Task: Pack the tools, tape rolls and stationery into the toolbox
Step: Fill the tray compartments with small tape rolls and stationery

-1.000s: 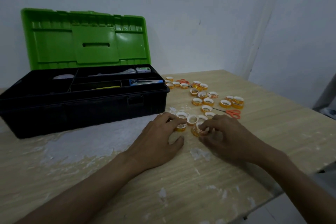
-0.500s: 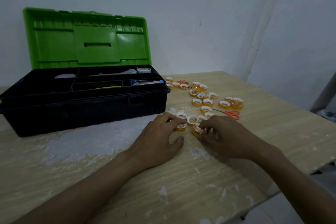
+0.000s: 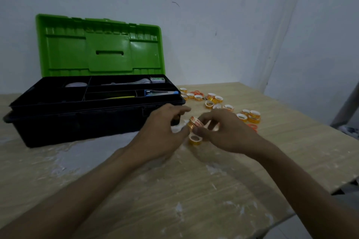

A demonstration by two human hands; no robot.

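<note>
Status: packing is part done.

The toolbox (image 3: 81, 122) stands at 10 o'clock from the hands, with its lid (image 3: 101, 48) raised against the wall. Several items are already lodged in the tray (image 3: 87, 91):
- a pale roll (image 3: 76, 84) in the far-left compartment
- a long pale tool (image 3: 128, 83) and a small box (image 3: 157, 79) along the far side
- a yellow item (image 3: 120, 97) and a blue tool (image 3: 161, 92) in the near compartments

One roll (image 3: 195, 122) is held clear of the surface (image 3: 194, 190), just off the toolbox's near right corner. It is pinched by the curled fingers and thumb of the right hand (image 3: 223, 132). The left hand (image 3: 165, 132) is set close against the roll at its 9 o'clock, fingers loosely bent. It cannot be told whether this hand shares the grip or holds anything beneath its palm. A second roll (image 3: 195, 139) lies on the surface directly below.

Outstanding: many rolls (image 3: 211, 96) are scattered at 1 to 2 o'clock from the hands. Scissors (image 3: 197, 93) lie among them near the toolbox's right end. A further orange pair (image 3: 253, 126) is partly hidden behind the right hand.

In judgement, the tape is barely begun and makes up the bulk of the work left. The lower part of the toolbox is not visible.
</note>
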